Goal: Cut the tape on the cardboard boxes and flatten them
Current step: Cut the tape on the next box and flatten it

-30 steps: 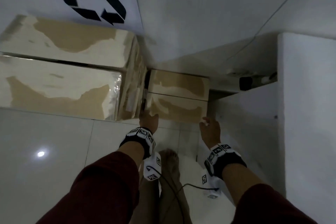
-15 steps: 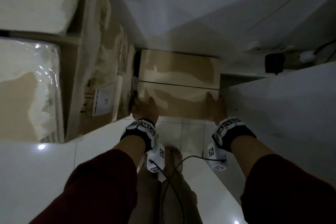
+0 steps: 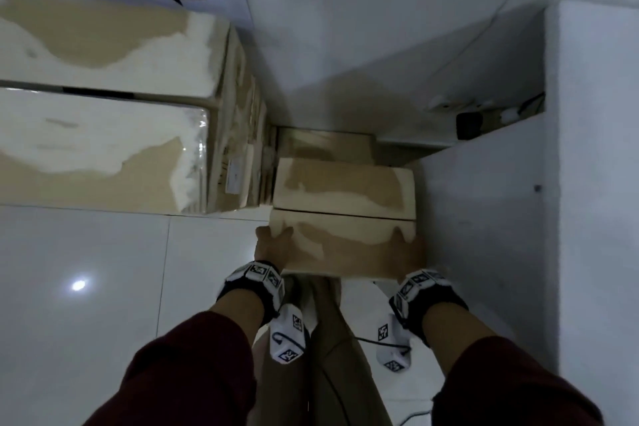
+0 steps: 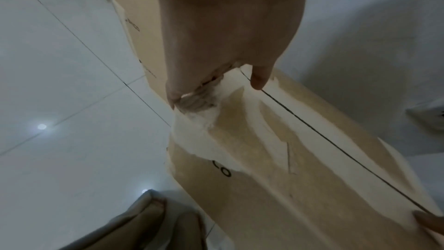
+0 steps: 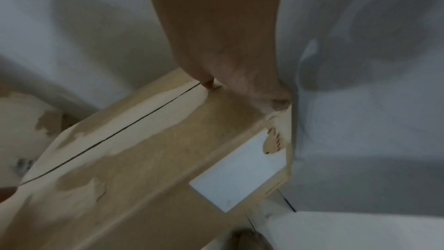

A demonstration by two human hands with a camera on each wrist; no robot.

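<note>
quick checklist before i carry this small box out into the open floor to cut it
1. Left hand grips the small box at its left corner: ok.
2. Right hand grips the right corner, thumb on top: ok.
3. Box clear of the big box on the left: ok, a gap shows.
4. Clearance from the white wall on the right: not ok, the right hand is very close to it.
5. Top flap seam taped: cannot tell, only a dark line shows.
6. Cutting tool within reach: cannot tell, none is in view.
</note>
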